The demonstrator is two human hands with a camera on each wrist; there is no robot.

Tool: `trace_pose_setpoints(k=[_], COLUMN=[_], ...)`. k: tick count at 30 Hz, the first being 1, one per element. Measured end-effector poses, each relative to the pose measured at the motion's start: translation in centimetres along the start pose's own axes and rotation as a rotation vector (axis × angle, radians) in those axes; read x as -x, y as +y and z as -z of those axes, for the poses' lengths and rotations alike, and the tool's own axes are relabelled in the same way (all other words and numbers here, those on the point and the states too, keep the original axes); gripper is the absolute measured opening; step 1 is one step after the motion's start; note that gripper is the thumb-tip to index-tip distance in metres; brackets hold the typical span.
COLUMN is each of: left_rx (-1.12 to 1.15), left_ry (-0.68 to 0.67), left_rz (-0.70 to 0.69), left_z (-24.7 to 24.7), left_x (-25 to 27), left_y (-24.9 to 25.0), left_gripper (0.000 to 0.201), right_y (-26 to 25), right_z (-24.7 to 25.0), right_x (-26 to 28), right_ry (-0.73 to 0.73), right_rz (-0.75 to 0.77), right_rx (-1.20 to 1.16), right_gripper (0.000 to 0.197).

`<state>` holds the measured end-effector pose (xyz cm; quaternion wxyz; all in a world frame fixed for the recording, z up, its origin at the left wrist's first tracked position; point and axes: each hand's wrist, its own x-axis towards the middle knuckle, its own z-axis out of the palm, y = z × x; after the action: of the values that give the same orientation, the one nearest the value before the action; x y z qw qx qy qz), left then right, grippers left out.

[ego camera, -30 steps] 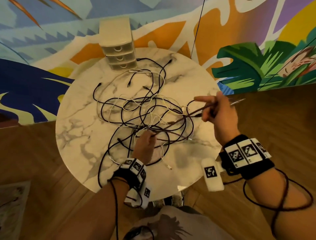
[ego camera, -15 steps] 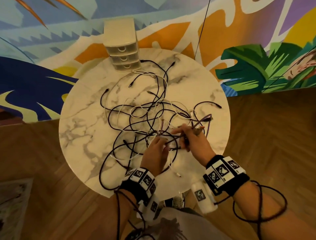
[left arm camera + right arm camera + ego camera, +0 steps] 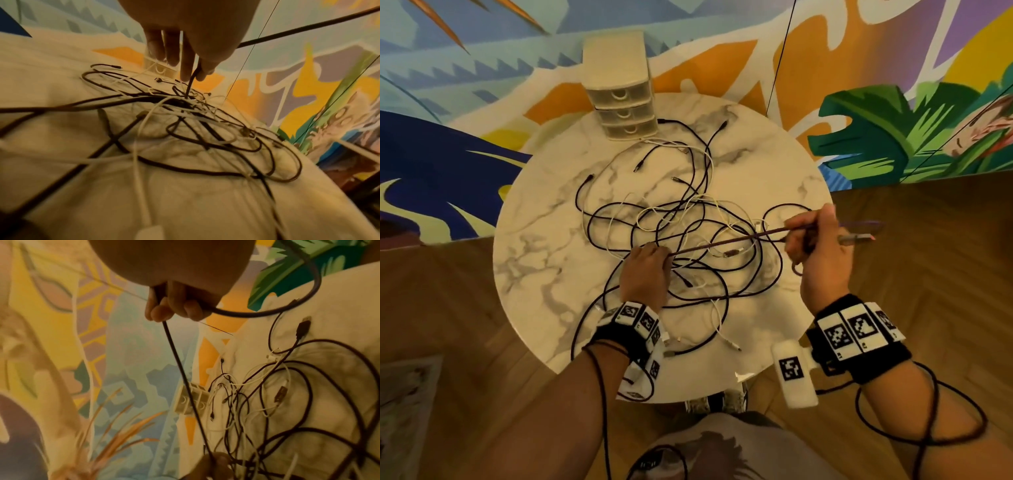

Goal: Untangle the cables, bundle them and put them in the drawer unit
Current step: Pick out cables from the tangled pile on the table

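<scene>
Untangling step: right hand [image 3: 816,240] and left hand [image 3: 645,265] both clamp one dark cable [image 3: 726,241], taut above the tangle [image 3: 688,233] on the table [image 3: 534,240]. Next: draw it free (snags likely); drawers [image 3: 625,113] untouched.

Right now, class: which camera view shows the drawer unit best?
The head view: the drawer unit stands whole at the table's far edge, all three drawers shut. In the left wrist view the left hand's fingers hide most of it. The right wrist view shows it small, blurred and crossed by the taut dark cable.
</scene>
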<state>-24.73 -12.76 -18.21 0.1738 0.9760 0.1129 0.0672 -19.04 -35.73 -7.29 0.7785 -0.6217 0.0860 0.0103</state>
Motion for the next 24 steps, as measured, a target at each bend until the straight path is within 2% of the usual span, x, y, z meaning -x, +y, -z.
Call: trace_pose_setpoints(k=[3, 7, 10, 13, 15, 18, 20, 22, 24], left_rx=[-0.001, 0.126, 0.072, -0.024, -0.007, 0.078, 0.079, 0.073, 0.103], left_ry=[-0.058, 0.072, 0.175, 0.114, 0.059, -0.017, -0.068, -0.06, 0.026], left_rz=[0.027, 0.003, -0.229, -0.388, -0.341, -0.075, 0.03, 0.068, 0.045], left_z=[0.8, 3.7, 5.5, 5.3, 4.3, 2.0, 1.2, 1.6, 2.8], left_x=[-0.4, -1.5, -1.7, -0.3, 1.0, 2.0, 2.0, 1.5, 0.5], left_y=[-0.3, 1.6, 3.1, 4.4, 4.2, 0.9, -1.5, -2.7, -2.9], left_gripper=[0.025, 0.023, 0.025, 0.028, 0.025, 0.016, 0.015, 0.017, 0.019], right_y=[-0.2, 1.7, 2.9, 2.7, 2.2, 1.6, 1.6, 1.7, 1.6], right_z=[-0.1, -0.3, -1.6, -3.2, -3.8, -3.9, -3.6, -3.0, -2.4], right_x=[-0.5, 0.5, 1.0, 0.5, 0.0, 0.0, 0.2, 0.3, 0.3], right_ry=[0.06, -0.125, -0.258, -0.305, -0.298, -0.289, -0.281, -0.263, -0.245], right_rz=[-0.021, -0.179, -0.218, -0.234, -0.251, -0.253, -0.238, -0.216, -0.188], right_rx=[-0.073, 0.014, 0.103, 0.117, 0.094, 0.016, -0.004, 0.01, 0.008], right_gripper=[0.053, 0.051, 0.048, 0.048, 0.049, 0.049, 0.049, 0.049, 0.051])
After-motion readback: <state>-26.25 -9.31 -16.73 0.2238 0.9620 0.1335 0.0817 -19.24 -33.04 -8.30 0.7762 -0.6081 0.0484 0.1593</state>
